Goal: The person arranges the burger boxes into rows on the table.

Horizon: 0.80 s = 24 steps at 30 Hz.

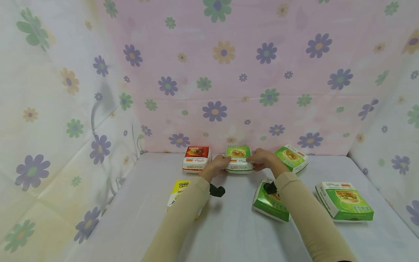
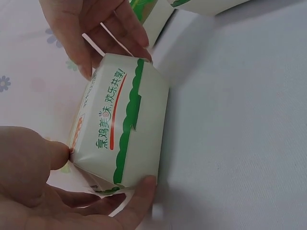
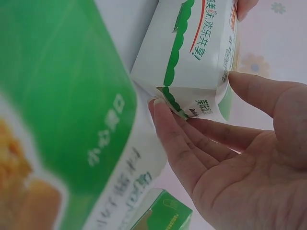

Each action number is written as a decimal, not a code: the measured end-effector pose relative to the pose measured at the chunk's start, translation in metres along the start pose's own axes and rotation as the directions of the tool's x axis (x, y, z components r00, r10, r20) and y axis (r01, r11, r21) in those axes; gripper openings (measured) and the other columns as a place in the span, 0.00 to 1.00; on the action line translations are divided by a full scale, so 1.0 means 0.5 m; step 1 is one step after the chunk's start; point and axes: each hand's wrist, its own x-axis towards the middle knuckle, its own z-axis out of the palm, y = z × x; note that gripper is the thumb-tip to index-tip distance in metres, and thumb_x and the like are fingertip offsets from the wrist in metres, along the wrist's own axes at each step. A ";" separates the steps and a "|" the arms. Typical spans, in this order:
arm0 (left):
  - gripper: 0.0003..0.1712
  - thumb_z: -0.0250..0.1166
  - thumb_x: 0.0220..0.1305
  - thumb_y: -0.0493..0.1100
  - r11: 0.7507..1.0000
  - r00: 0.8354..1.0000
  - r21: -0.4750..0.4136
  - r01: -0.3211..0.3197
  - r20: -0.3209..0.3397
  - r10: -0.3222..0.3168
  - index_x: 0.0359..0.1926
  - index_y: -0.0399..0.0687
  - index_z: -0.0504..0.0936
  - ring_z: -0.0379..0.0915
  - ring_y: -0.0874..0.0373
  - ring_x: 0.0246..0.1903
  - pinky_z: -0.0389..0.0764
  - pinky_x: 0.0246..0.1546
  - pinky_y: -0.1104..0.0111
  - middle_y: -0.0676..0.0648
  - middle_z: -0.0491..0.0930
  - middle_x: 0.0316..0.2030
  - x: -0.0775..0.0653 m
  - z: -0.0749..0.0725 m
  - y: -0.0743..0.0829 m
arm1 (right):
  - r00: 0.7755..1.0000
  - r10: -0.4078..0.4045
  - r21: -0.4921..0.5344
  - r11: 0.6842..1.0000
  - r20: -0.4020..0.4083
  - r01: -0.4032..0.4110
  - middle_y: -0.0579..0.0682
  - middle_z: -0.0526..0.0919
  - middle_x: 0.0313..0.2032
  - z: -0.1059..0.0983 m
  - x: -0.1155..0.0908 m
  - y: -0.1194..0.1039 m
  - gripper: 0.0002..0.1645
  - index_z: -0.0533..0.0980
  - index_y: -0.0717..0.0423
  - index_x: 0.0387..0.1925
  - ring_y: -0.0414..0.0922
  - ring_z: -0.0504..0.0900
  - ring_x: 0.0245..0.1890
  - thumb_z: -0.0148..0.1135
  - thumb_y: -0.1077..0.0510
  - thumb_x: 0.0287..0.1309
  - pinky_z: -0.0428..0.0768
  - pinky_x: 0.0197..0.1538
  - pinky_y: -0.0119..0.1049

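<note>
At the worktop's (image 1: 233, 225) back, the left hand (image 1: 218, 165) and right hand (image 1: 263, 159) are pinching a green-and-white box (image 1: 239, 165), fingers clamping opposite ends.

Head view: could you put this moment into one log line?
left hand: holds green-and-white box, left side | right hand: holds same box, right side | red-topped box: left of held box
</note>
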 end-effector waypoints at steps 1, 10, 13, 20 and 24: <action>0.27 0.47 0.83 0.47 1.000 1.000 -0.001 0.000 0.003 0.000 0.70 0.31 0.62 0.75 0.52 0.48 0.76 0.62 0.53 0.36 0.76 0.58 0.000 -0.001 -0.001 | 1.000 0.001 -0.001 1.000 0.000 -0.001 0.65 0.75 0.50 0.000 0.000 0.001 0.36 0.54 0.75 0.71 0.53 0.81 0.44 0.54 0.56 0.75 0.82 0.58 0.48; 0.40 0.51 0.81 0.53 0.969 0.999 0.242 -0.039 -0.019 0.045 0.77 0.31 0.49 0.66 0.40 0.67 0.76 0.63 0.50 0.32 0.60 0.71 -0.030 -0.037 0.002 | 0.996 -0.091 -0.115 0.989 0.013 0.092 0.76 0.73 0.61 -0.012 -0.032 -0.008 0.33 0.62 0.80 0.67 0.60 0.84 0.50 0.53 0.55 0.76 0.83 0.57 0.49; 0.43 0.51 0.80 0.56 0.918 0.995 0.387 -0.083 -0.020 0.098 0.79 0.32 0.47 0.62 0.41 0.70 0.77 0.62 0.50 0.33 0.54 0.76 -0.049 -0.048 0.014 | 0.991 -0.132 -0.174 0.975 0.036 0.136 0.77 0.70 0.64 -0.027 -0.055 -0.010 0.33 0.63 0.80 0.67 0.65 0.79 0.59 0.51 0.55 0.77 0.81 0.59 0.52; 0.45 0.55 0.78 0.58 0.829 0.978 0.528 -0.185 0.017 0.207 0.80 0.37 0.48 0.46 0.40 0.78 0.56 0.75 0.45 0.35 0.51 0.79 -0.097 -0.056 0.026 | 0.972 -0.229 -0.367 0.900 0.057 0.233 0.72 0.77 0.59 -0.054 -0.102 0.005 0.31 0.68 0.77 0.65 0.62 0.82 0.54 0.52 0.52 0.77 0.84 0.51 0.49; 0.44 0.57 0.77 0.57 0.821 0.966 0.517 -0.240 0.049 0.252 0.79 0.38 0.52 0.54 0.39 0.75 0.64 0.71 0.44 0.34 0.58 0.75 -0.122 -0.051 0.016 | 0.954 -0.294 -0.458 0.841 0.062 0.289 0.70 0.79 0.55 -0.058 -0.130 0.023 0.30 0.71 0.76 0.61 0.61 0.82 0.52 0.56 0.52 0.75 0.83 0.51 0.51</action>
